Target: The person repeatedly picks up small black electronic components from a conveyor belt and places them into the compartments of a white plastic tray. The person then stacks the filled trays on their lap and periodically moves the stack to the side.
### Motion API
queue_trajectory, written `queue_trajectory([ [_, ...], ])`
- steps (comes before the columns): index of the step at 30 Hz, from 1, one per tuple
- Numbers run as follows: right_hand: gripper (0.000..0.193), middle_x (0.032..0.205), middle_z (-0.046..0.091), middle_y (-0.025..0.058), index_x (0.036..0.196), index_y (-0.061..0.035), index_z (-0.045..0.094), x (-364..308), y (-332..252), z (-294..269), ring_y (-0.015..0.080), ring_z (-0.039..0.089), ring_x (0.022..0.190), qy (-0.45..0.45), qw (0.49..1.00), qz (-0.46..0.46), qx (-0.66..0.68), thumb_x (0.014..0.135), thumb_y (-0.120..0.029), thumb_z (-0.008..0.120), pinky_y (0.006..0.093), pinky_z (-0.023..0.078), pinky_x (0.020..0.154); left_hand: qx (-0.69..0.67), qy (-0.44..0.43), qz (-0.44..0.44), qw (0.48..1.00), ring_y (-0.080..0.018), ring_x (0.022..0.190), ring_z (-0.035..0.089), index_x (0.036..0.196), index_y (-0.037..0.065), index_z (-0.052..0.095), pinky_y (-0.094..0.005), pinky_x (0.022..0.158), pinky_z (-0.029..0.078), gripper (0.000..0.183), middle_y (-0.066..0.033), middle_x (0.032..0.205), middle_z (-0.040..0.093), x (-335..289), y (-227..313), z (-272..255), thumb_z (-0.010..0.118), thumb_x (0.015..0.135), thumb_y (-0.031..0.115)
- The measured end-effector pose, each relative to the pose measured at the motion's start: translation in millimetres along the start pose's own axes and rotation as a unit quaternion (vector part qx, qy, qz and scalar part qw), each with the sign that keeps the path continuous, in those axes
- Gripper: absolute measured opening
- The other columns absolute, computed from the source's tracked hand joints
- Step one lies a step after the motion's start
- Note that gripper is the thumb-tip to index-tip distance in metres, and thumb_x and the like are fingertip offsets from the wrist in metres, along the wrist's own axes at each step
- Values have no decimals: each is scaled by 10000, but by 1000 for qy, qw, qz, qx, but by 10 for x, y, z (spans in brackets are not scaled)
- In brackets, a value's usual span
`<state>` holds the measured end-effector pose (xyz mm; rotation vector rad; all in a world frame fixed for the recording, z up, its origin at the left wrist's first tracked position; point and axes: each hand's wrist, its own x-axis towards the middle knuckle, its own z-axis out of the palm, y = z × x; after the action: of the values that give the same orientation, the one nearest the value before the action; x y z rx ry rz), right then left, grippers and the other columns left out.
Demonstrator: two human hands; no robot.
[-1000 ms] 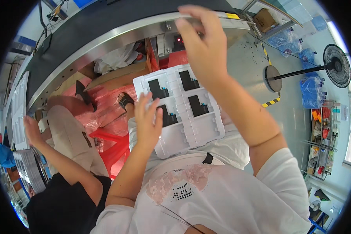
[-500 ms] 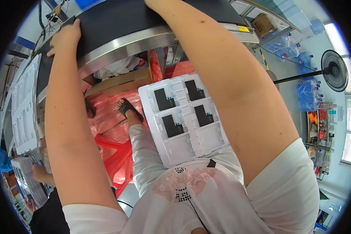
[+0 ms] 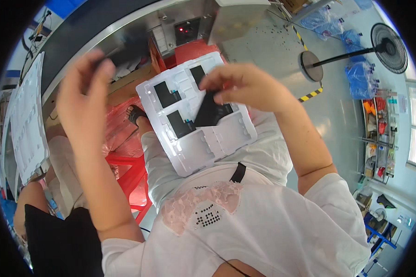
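Across the pale trousered lap (image 3: 270, 141), at a slight angle: a white moulded plastic tray (image 3: 194, 147) with shallow compartments in two columns. Seated in the left column: an upper black notched flat part (image 3: 163, 94) and a lower black notched flat part (image 3: 178, 123), each with a small blue-tinted detail at the notch. In the right column: two further black flat parts (image 3: 197, 76), partly hidden by the right hand (image 3: 249, 85).

Between thumb and fingers of that hand, in a narrow grip: a loose black flat plate (image 3: 208, 113), tilted above the middle of the tray. Contact between plate and tray — impossible to tell.

In the left hand (image 3: 81, 87), raised to the left of the tray and blurred: a dark oblong plate (image 3: 130, 51) at the fingertips, likewise blurred. Exact outline — not readable.

Beyond the tray: a black-topped bench with a silver metal edge (image 3: 99, 18). At far left: a second white compartmented tray (image 3: 27, 120), near a co-worker in a black top (image 3: 62, 235). Between left forearm and lap: a red plastic stool (image 3: 131, 175). At right: a black pedestal fan (image 3: 389, 48).
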<state>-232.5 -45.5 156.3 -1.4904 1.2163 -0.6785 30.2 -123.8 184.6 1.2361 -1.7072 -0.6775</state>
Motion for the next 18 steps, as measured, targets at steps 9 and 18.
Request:
queue_trajectory([
  [9, 289, 1005, 590, 125, 1038, -25, 616, -611, 1394, 638, 292, 562, 961, 25, 958, 10, -285, 753, -1, 574, 347, 454, 825, 40, -437, -79, 895, -182, 745, 544, 1038, 65, 652, -289, 689, 447, 237, -79, 830, 564, -1566, -532, 547, 624, 803, 69],
  [18, 314, 1203, 520, 119, 1052, -53, 606, -1397, 1481, 1090, 273, 480, 1143, 77, 895, -52, -436, 739, -78, 621, 454, 377, 953, 233, -303, 67, 922, -357, 1103, 434, 1268, 82, 464, -458, 911, 367, 674, -185, 1245, 405, -2243, -635, 847, 749, 665, 184],
])
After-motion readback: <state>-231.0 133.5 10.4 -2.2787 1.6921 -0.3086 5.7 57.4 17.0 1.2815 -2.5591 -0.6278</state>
